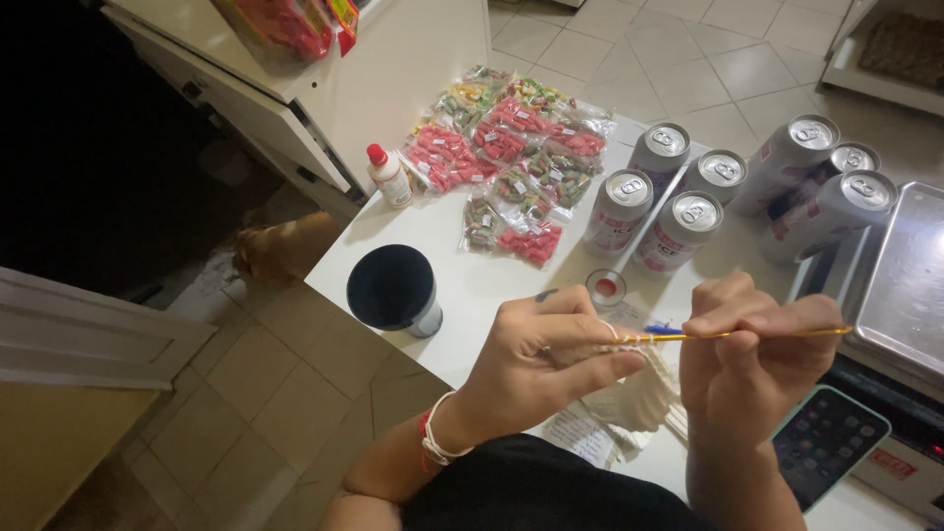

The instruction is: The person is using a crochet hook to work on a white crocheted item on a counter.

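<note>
The cream crocheted piece (639,398) hangs at lower centre of the frame, just below both hands and over the near edge of the white table (462,285). It appears soft, light and limp, so it will sag wherever it is unsupported; the sound place to take hold is at the working edge, close under the hook. The yellow crochet hook (757,334) is one thin, stiff, smooth rod lying level across centre right. The right hand (752,349) is closed around its shaft, fingers curled together; the left hand (546,354) pinches the cream yarn and the top of the fabric against the hook tip, thumb and forefinger pressed together. A red-and-white bracelet (433,438) sits on the left wrist. Just above the hands stands one small clear cup with a red spot (606,287). Left of centre stands one dark tumbler (395,290). Seven drink cans (693,218) stand upright at upper right. A spread of clear candy bags (506,157) lies at upper centre, too overlapped to count, with one small red-capped bottle (388,177) beside it. One smartphone (826,442) lies at lower right, below one metal tray (905,280).
</note>
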